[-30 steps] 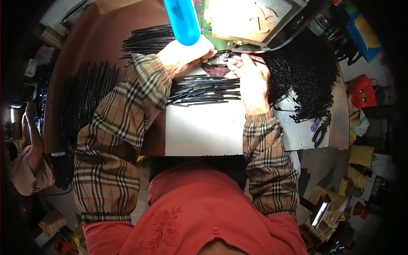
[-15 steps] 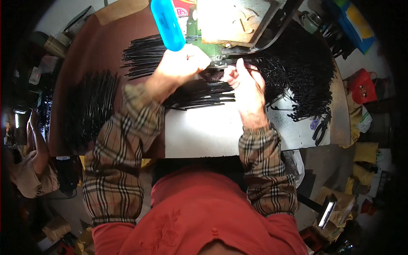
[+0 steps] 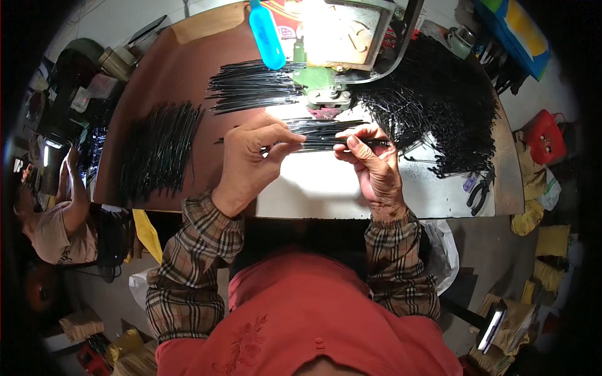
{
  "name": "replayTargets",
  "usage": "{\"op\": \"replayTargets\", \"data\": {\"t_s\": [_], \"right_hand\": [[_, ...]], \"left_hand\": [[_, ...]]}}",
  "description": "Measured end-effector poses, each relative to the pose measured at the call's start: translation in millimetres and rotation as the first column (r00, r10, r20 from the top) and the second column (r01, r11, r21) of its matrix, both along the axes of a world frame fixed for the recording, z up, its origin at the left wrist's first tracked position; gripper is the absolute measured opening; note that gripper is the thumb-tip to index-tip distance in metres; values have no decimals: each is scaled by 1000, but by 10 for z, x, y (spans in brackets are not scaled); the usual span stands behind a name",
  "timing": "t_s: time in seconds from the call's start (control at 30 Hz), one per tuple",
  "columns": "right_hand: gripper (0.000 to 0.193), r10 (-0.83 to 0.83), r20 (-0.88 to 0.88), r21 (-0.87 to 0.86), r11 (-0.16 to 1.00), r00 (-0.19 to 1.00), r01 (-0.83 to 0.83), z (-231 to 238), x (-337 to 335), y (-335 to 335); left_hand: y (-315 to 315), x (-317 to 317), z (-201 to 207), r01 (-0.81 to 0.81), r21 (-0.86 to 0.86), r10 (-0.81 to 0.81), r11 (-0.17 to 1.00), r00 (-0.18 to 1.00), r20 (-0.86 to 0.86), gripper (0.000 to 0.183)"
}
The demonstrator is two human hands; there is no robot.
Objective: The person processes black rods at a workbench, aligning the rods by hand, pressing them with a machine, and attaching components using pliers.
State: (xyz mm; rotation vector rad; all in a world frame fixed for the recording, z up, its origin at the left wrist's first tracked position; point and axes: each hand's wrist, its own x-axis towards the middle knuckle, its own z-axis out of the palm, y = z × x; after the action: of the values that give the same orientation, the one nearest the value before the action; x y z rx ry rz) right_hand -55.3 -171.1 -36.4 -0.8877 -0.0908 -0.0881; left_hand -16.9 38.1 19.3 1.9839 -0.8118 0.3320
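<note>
My left hand [image 3: 257,156] pinches a thin black rod [image 3: 329,147] between thumb and fingers, its end partly hidden by the hand. The other end lies in my right hand [image 3: 373,160], whose thumb and fingers close round it. The rod runs level across, just over a loose row of similar black rods [image 3: 332,130] on the white board. Beyond my hands stands a small green bench device [image 3: 311,78] with a metal clamp [image 3: 329,98] at its front and a blue handle [image 3: 266,37]. A sheaf of black rods [image 3: 251,88] lies to its left.
More black rods [image 3: 160,150] are laid out at the table's left, and a large tangled heap [image 3: 433,94] covers the right. Black-handled pliers [image 3: 481,193] rest near the right edge. A bright lit panel [image 3: 348,31] overhangs the device. A co-worker [image 3: 63,219] sits at far left.
Both hands have come back toward me from the device's clamp, bringing a black rod. My left hand has let go of its place beside the blue handle, and the view has shifted slightly.
</note>
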Motion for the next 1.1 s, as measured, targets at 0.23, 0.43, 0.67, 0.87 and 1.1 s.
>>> {"op": "replayTargets", "data": {"t_s": [0.23,0.43,0.67,0.87,1.1], "right_hand": [[10,-10,21,11,1000,1000,10,-31,-76,39],[10,-98,-22,-44,994,995,97,-36,-163,158],[13,-142,-78,-95,986,987,134,-204,-387,125],[17,-167,-145,-124,981,975,149,-219,-533,228],[20,-98,-182,63,992,978,111,-118,-633,338]], "left_hand": [[103,-189,-14,-207,59,182,977,941,284,27],[617,-328,-326,-505,110,451,856,834,317,28],[1456,-47,-535,-550,443,395,708,828,397,31],[1890,106,-565,-521,641,334,564,854,400,45],[1836,25,-520,-538,713,331,449,842,426,39]]}}
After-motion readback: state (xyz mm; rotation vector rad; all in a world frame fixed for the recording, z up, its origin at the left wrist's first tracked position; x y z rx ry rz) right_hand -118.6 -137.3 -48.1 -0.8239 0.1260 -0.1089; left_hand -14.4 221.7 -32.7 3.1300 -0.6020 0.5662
